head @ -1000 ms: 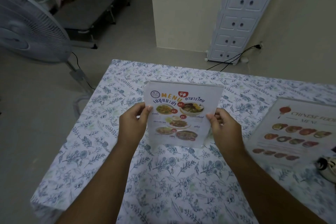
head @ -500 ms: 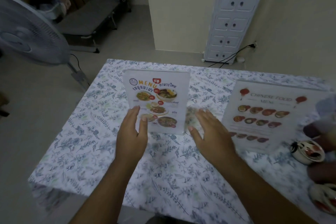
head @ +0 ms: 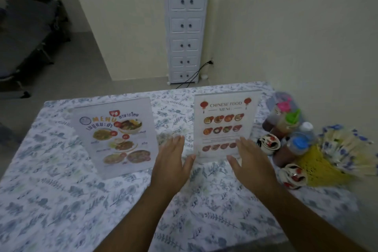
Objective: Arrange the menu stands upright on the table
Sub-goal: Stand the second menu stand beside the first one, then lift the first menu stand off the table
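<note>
Thai menu stand (head: 117, 139), upright at counter (head: 51, 200) left; my left hand (head: 170, 166), fingers apart and empty, between stands; Chinese food menu stand (head: 226, 122), upright, tall axis vertical, just ahead; right hand (head: 249, 164), open, nearest its base.

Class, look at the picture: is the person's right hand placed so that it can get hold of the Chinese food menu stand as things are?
Probably yes. The right hand is open just before the Chinese food menu stand, its fingertips over the lower right corner, with nothing between them.
</note>
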### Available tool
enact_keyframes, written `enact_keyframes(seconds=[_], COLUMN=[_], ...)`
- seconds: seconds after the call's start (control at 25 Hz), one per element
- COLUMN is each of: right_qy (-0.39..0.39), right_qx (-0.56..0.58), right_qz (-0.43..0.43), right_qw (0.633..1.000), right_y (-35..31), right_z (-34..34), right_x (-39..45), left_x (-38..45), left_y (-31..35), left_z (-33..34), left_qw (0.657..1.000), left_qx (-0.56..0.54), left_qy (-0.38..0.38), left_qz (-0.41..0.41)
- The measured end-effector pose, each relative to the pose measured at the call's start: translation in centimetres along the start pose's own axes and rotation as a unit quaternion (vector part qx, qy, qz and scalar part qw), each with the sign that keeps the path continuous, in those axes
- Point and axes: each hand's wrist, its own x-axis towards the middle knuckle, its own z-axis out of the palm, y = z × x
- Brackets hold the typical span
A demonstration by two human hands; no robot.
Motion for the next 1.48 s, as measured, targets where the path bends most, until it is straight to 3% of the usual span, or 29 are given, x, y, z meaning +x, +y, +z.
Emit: enact_keyframes(seconds=[0.16, 0.28, 0.56, 0.84, 1.12, 1.48], right_qy=[0.067, 0.026, 0.026, 0.114, 0.156, 0.187], right_qx=[0.194, 0.301, 0.240, 0.280, 0.340, 0.369], right_qz=[0.074, 0.126, 0.047, 0.008, 0.044, 0.031], right_qw=[0.976, 0.945, 0.969, 0.953, 0.926, 0.910], right_y=[2.3, 3.6, 8.1, 15.3, 22.9, 23.9], right_z=[-3.2, -4.5, -8.6, -15.8, -11.6, -7.3], right_x=[4.7, 8.8, 21.1, 38.4, 46.8, 47.7], left_x=[4.5, 7.8, 17.5, 33.9, 44.4, 45.4], left_y=[2.6, 3.1, 5.5, 13.8, 15.8, 14.3], left_z=[0.8, 1.5, 2.1, 5.9, 12.7, 15.4], left_qw=[0.992, 0.987, 0.974, 0.951, 0.949, 0.955], left_qx=[-0.108, -0.133, -0.172, -0.266, -0.283, -0.245], left_qy=[-0.011, 0.025, 0.107, 0.143, 0.126, 0.146], left_qz=[-0.057, -0.091, -0.100, -0.064, -0.064, -0.081])
